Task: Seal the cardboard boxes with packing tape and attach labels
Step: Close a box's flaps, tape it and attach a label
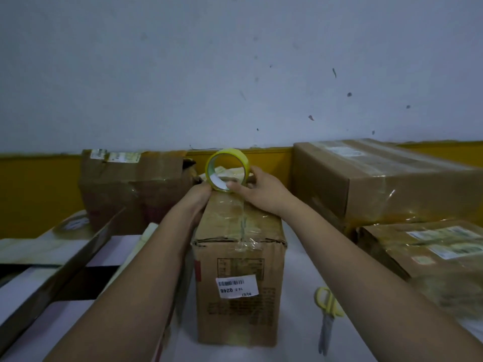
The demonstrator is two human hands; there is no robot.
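Note:
A tall cardboard box [239, 283] stands on the white table in front of me, with a white barcode label [236, 286] on its near face. A strip of clear tape [241, 226] runs along the middle of its top and over the near edge. At the far end of the top, my right hand [257, 190] holds a yellow-rimmed tape roll [226, 168] upright, thumb by the roll's opening. My left hand [200, 195] grips the box's far left top corner, right beside the roll.
Yellow-handled scissors [328, 317] lie on the table right of the box. A large taped box [379, 178] and a labelled box [428, 246] stand at the right. A crumpled box [133, 184] sits at the back left; flattened cardboard [65, 259] and another tape roll [74, 223] lie left.

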